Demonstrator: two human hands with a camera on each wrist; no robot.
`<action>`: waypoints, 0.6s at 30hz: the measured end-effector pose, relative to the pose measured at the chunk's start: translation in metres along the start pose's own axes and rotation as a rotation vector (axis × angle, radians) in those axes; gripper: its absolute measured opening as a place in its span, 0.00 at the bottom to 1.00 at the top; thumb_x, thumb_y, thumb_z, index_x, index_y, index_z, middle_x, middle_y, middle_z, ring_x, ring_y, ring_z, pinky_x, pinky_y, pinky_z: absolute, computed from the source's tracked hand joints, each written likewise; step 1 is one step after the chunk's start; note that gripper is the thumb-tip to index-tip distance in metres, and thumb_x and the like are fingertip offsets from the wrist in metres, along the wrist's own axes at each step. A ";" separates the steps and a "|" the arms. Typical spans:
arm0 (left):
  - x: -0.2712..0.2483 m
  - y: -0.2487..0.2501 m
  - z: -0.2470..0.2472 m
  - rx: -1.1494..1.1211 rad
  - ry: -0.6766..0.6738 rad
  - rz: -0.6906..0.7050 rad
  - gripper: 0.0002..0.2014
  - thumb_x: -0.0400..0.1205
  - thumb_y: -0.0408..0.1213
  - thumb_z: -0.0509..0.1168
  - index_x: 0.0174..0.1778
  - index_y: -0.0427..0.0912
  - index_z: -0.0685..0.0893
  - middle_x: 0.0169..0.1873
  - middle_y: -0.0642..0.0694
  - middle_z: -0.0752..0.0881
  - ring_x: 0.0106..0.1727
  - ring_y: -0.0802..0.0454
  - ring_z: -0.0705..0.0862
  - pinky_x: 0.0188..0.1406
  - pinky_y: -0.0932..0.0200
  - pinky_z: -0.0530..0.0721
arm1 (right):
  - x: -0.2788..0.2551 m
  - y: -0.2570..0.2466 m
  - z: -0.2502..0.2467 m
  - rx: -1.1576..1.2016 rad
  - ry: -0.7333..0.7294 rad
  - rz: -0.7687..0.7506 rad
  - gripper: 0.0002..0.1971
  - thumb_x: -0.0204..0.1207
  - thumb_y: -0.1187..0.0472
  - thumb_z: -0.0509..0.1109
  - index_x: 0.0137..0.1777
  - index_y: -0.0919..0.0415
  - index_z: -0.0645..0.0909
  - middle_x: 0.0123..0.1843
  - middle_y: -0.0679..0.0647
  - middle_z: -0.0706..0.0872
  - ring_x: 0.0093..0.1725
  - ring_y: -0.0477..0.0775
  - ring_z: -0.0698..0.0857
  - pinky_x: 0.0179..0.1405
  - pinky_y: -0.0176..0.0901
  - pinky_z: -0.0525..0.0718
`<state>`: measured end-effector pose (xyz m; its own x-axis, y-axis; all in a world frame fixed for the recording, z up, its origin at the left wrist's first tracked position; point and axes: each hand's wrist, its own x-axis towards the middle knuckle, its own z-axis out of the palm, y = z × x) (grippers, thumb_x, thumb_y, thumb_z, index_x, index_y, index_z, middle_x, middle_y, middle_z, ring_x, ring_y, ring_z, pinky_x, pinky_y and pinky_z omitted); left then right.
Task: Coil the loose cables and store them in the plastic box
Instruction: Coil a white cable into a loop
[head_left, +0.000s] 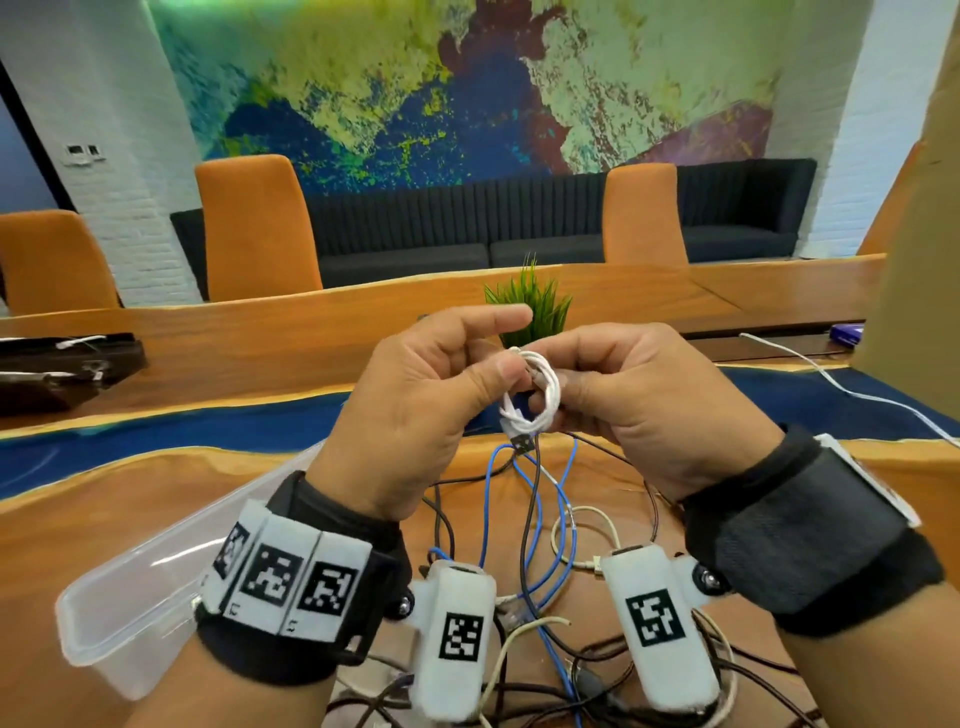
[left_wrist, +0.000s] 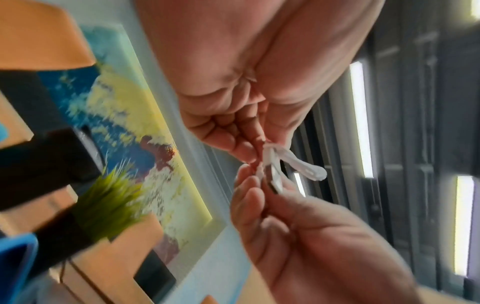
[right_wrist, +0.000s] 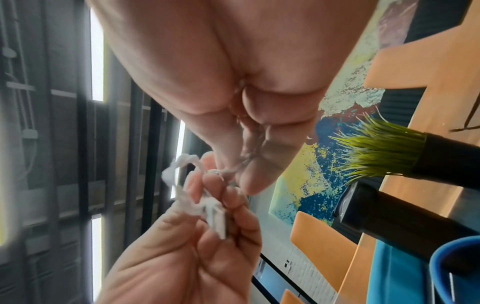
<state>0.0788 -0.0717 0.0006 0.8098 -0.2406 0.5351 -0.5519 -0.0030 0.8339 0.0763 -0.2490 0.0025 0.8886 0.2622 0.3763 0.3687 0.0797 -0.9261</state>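
Observation:
A small white cable coil (head_left: 537, 395) is held above the table between both hands. My left hand (head_left: 488, 374) pinches its left side with thumb and curled fingers, the index finger sticking out. My right hand (head_left: 576, 387) grips its right side. The left wrist view shows a white loop (left_wrist: 298, 164) and the plug (left_wrist: 275, 181) between the fingertips. In the right wrist view the plug (right_wrist: 218, 222) lies in the left hand's fingers. A clear plastic box (head_left: 119, 613) sits open at my left wrist. Loose blue, brown and cream cables (head_left: 550, 525) lie tangled below the hands.
A potted green plant (head_left: 537, 304) stands just behind the hands. Dark cases (head_left: 62, 369) lie at the far left. A long white cable (head_left: 841, 387) and a purple object (head_left: 847, 332) are at the right. Orange chairs (head_left: 254, 228) stand beyond the wooden table (head_left: 104, 509).

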 end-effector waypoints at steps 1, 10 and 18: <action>0.000 0.000 0.002 0.083 0.019 0.028 0.13 0.82 0.30 0.69 0.62 0.45 0.87 0.45 0.47 0.91 0.49 0.52 0.90 0.51 0.60 0.86 | 0.000 -0.001 0.000 0.006 -0.003 0.000 0.09 0.76 0.75 0.70 0.53 0.70 0.88 0.46 0.69 0.91 0.43 0.61 0.90 0.46 0.49 0.90; -0.002 -0.001 0.002 0.605 0.056 0.150 0.04 0.86 0.37 0.65 0.50 0.50 0.84 0.39 0.57 0.87 0.42 0.60 0.85 0.36 0.70 0.80 | 0.001 -0.002 0.000 0.175 0.076 0.061 0.12 0.62 0.69 0.76 0.46 0.69 0.84 0.41 0.69 0.90 0.34 0.58 0.89 0.30 0.40 0.89; 0.000 -0.006 0.002 0.515 0.197 0.109 0.03 0.83 0.34 0.68 0.44 0.45 0.83 0.34 0.51 0.86 0.33 0.60 0.83 0.30 0.69 0.79 | -0.001 0.001 0.002 -0.053 0.072 0.047 0.07 0.70 0.65 0.77 0.47 0.66 0.87 0.43 0.66 0.91 0.42 0.61 0.91 0.37 0.44 0.90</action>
<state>0.0818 -0.0739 -0.0042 0.7370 -0.0804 0.6711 -0.6206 -0.4738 0.6248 0.0752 -0.2474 0.0014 0.9220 0.1945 0.3348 0.3381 0.0169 -0.9410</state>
